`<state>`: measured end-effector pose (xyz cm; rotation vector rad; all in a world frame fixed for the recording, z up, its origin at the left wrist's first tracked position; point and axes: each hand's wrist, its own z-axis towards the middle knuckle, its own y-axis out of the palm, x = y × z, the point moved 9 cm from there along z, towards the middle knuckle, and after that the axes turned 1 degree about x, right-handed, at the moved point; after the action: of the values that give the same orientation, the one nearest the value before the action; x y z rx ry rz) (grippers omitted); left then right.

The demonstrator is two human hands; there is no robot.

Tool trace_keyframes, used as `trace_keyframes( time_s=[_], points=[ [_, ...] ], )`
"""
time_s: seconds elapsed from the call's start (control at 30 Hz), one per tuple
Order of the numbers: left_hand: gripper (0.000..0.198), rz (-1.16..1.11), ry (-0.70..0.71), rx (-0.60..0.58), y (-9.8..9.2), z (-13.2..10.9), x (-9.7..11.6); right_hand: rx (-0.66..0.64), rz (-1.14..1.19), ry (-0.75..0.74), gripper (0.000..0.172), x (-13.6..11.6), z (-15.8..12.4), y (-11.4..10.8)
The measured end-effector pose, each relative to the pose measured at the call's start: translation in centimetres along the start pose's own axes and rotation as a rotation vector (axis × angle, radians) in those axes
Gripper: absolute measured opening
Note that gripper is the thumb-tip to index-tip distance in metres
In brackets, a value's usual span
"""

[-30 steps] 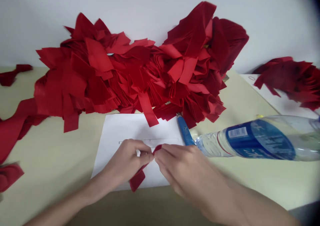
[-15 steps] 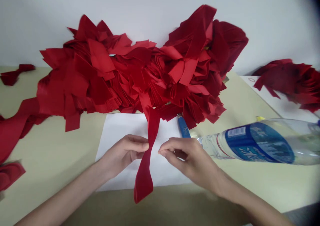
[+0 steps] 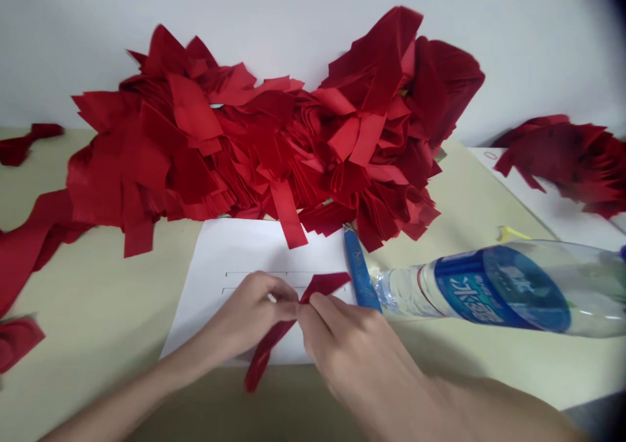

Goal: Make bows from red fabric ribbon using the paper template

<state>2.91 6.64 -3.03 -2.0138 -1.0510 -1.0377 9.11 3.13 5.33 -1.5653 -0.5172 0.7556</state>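
A short red ribbon strip [image 3: 271,346] lies diagonally between my hands, with one end toward the upper right and the other hanging toward me. My left hand [image 3: 252,308] pinches it near its middle with thumb and forefinger. From the other side my right hand [image 3: 352,341] closes on the same spot, fingertips touching the left ones. The gathered middle of the strip is hidden by my fingers. Beneath is a sheet of white paper [image 3: 195,311] with printed lines. Just beyond my right hand lies a blue utility knife [image 3: 360,269].
A large heap of red ribbon pieces [image 3: 244,142] stretches along the wall. On the right a clear plastic bottle [image 3: 499,289] with a blue label lies on its side. Behind it are a yellow object [image 3: 512,233] and a second red pile [image 3: 567,162].
My right hand has moved left and closed on the strip's middle. The strip has turned from near upright to a slant, its upper end now pointing right, clear of the heap.
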Motion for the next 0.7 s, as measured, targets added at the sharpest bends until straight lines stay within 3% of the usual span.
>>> trace_keyframes(
  time_s=[0.1,0.2,0.3,0.37,0.43,0.5,0.6,0.7],
  points=[
    [0.016,-0.340,-0.006,-0.087,-0.7,0.6,0.2,0.108,0.227,0.131,0.018,2.1,-0.2,-0.8],
    [0.018,-0.537,0.028,-0.249,-0.1,0.2,1.1,-0.030,0.721,0.276,0.017,5.3,-0.2,1.2],
    [0.007,-0.411,0.018,-0.499,2.5,-1.4,1.5,-0.244,1.087,0.246,0.012,5.8,-0.2,2.8],
    [0.008,-0.205,-0.001,-0.586,4.1,-2.4,1.0,-0.321,1.090,0.213,0.013,5.4,-0.4,3.0],
    [0.011,-0.016,-0.006,-0.514,4.4,-2.4,0.3,-0.327,0.934,0.201,0.017,4.6,-0.6,2.7],
    [0.012,0.076,-0.004,-0.345,3.5,-1.8,-0.1,-0.258,0.729,0.216,0.018,3.7,-0.8,1.9],
    [0.011,0.004,0.003,-0.093,1.2,-0.8,0.0,-0.044,0.503,0.232,0.015,2.8,-0.9,-0.1],
    [0.010,-0.202,0.058,0.012,-0.6,-0.5,1.1,0.029,0.599,0.228,0.016,3.0,-1.1,-0.7]
  ],
)
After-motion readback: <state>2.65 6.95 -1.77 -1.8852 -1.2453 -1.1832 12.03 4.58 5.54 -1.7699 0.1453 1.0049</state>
